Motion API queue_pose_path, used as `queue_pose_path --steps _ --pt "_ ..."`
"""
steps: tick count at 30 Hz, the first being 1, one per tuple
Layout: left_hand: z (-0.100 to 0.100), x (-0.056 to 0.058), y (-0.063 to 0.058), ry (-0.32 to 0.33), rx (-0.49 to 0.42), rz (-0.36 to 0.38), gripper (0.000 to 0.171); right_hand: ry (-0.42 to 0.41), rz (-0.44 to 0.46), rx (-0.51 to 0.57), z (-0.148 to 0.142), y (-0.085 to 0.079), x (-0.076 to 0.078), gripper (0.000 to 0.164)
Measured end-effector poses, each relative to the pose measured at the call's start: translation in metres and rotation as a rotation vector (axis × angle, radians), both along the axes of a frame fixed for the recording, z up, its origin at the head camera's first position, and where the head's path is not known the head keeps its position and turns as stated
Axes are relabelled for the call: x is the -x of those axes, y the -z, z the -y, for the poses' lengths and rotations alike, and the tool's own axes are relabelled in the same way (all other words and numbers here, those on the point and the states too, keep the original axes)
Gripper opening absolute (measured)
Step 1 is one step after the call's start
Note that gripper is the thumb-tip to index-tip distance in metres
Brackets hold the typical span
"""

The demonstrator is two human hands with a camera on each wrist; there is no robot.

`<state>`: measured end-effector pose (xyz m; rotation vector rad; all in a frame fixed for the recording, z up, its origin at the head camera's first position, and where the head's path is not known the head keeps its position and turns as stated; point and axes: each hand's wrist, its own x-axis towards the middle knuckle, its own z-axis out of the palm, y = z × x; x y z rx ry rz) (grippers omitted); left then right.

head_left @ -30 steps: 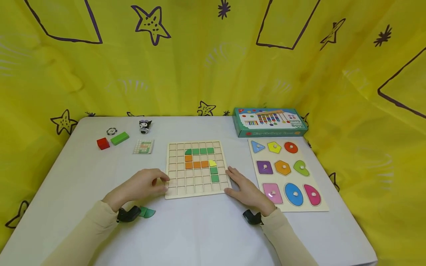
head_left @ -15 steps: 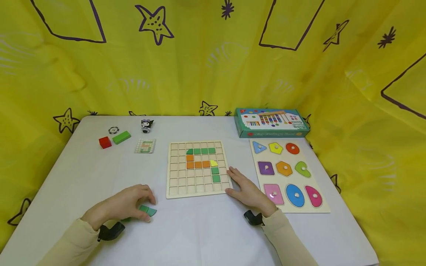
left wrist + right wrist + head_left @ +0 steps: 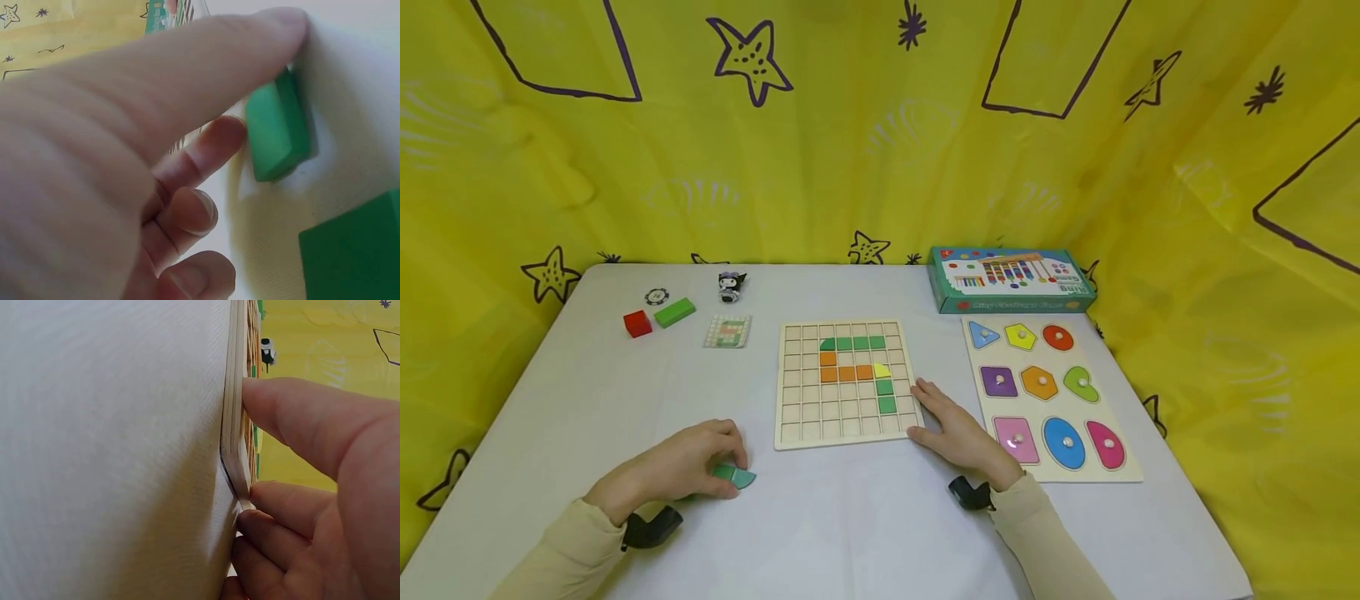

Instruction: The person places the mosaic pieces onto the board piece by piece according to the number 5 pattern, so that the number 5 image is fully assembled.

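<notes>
A square wooden grid board (image 3: 850,425) lies mid-table, with green, orange and yellow tiles set in some of its cells. Left of its near corner, my left hand (image 3: 688,462) pinches a green tile (image 3: 269,131) between thumb and index finger, low at the tabletop. A green quarter-round piece (image 3: 743,478) shows beside the fingertips. In the left wrist view another green piece (image 3: 356,250) lies nearer the palm. My right hand (image 3: 958,433) rests along the board's right edge, fingers fairly straight, thumb at the near corner.
A shape puzzle (image 3: 1052,400) with knobbed pieces lies at right, below a boxed ring game (image 3: 1011,282). Toward the back left are a pattern card (image 3: 727,331), a red block (image 3: 637,323), a green block (image 3: 675,312), a chip (image 3: 657,296) and a small figurine (image 3: 730,286).
My left hand has left the board's left edge, moved down and leftward to the green pieces, and closed its fingertips on one. My right hand stays at the board.
</notes>
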<state>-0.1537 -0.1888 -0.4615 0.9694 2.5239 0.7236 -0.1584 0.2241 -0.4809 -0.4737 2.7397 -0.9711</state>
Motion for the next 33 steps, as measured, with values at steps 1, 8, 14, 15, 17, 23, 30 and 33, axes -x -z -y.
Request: queue_pose_path --steps 1,8,14,15,17,23,30,33 --pt "0.0 0.0 0.0 -0.003 0.003 -0.009 0.021 0.001 -0.001 0.0 0.0 0.0 0.0 0.069" --pt "-0.009 0.005 0.0 0.001 -0.037 -0.116 0.018 0.003 -0.001 -0.001 0.0 0.0 0.0 0.068" --pt "-0.037 0.014 -0.008 0.004 -0.075 -0.159 0.016 0.001 -0.003 0.001 -0.001 0.002 -0.001 0.069" --pt "-0.042 0.015 -0.009 0.008 -0.076 -0.175 0.016 -0.001 -0.005 0.001 -0.001 0.002 -0.001 0.069" --pt "-0.054 0.02 -0.01 0.015 -0.078 -0.219 0.017 -0.005 -0.007 0.002 -0.002 0.002 0.0 0.069" --pt "-0.095 0.03 -0.011 0.037 -0.099 -0.295 0.019 -0.02 -0.02 0.005 -0.003 0.003 0.001 0.068" --pt "-0.146 0.041 -0.005 0.082 -0.099 -0.344 0.018 -0.015 -0.022 0.004 -0.003 0.003 0.001 0.069" --pt "-0.163 0.044 -0.003 0.08 -0.062 -0.343 0.019 -0.01 -0.016 0.004 -0.003 0.003 0.001 0.069"
